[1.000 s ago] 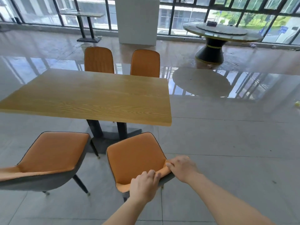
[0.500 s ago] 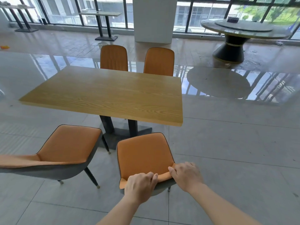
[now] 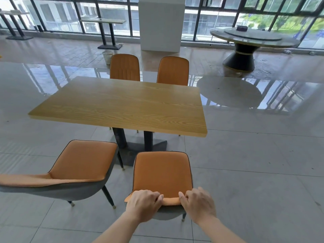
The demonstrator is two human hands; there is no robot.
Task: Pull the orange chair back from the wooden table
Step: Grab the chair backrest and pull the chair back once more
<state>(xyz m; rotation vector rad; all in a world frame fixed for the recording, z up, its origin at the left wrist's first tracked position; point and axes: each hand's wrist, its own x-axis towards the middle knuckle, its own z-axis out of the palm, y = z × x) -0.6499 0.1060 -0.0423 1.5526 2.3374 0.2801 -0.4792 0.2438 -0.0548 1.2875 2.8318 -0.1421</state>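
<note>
both hands (image 3: 171, 204) grip orange chair (image 3: 162, 174) backrest; no legible writing.

Round table (image 3: 220, 34) far right (wastebasket (image 3: 107, 57) left).

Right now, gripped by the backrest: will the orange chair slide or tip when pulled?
Probably slides easily: the orange chair stands on thin legs over glossy floor tiles. It may rock backward, since the left hand and right hand grip the backrest top, high above the feet. The shell looks stiff.
</note>
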